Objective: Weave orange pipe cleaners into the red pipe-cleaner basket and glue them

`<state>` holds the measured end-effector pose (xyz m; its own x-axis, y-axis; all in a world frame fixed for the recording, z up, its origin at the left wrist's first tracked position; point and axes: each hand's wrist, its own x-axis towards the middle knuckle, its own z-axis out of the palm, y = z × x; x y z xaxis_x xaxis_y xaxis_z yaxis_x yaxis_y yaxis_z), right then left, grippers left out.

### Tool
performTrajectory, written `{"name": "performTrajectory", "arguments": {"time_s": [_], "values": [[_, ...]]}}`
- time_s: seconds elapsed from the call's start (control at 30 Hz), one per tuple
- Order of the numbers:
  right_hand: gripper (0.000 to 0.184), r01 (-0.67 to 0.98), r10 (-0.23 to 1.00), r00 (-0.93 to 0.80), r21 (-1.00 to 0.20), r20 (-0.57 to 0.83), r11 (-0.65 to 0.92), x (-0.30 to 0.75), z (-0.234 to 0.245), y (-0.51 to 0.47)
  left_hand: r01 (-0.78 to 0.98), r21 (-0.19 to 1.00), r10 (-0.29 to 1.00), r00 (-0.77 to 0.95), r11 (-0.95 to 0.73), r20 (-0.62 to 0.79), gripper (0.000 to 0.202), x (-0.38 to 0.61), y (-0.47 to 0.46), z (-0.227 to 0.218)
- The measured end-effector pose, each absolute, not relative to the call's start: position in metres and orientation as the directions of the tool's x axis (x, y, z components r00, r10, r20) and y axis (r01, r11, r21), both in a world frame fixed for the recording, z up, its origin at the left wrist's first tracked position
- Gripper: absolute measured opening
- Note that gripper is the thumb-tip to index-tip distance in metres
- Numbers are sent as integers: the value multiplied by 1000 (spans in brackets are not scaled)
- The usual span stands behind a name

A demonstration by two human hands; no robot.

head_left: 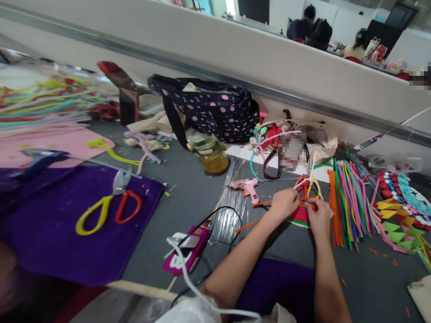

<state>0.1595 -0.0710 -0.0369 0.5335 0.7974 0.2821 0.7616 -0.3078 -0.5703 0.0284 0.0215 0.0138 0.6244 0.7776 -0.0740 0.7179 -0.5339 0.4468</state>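
My left hand (284, 205) is closed, its fingers pinching an orange pipe cleaner (261, 204) whose end sticks out to the left. Close beside it, my right hand (319, 216) is also closed, thumb and fingertips together at the orange strip between the hands. Under my fingers lies a pink-red piece with a green and pale curved rim (299, 221), partly covered. Cream and yellow pipe cleaners (312, 179) loop up just behind my hands. Another orange pipe cleaner (247, 225) runs out beneath my left forearm. What exactly the fingertips press on is partly hidden.
A pink glue gun (247, 187) and clear glue sticks (226, 206) lie left of my hands; a bundle of coloured pipe cleaners (353, 202) lies right. A jar (211, 154), a dotted bag (208, 107), a purple phone case (190, 251) with cables and scissors (111, 202) are farther left.
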Motion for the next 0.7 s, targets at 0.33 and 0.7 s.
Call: {"name": "performTrajectory", "arguments": {"time_s": [0.33, 0.7], "values": [[27, 853, 825, 397, -493, 402, -170, 154, -28, -71, 562, 658, 739, 673, -502, -12, 23, 39, 26, 1], [24, 886, 772, 361, -450, 523, -109, 164, -32, -70, 333, 886, 659, 751, -323, -41, 17, 34, 46, -24]]}}
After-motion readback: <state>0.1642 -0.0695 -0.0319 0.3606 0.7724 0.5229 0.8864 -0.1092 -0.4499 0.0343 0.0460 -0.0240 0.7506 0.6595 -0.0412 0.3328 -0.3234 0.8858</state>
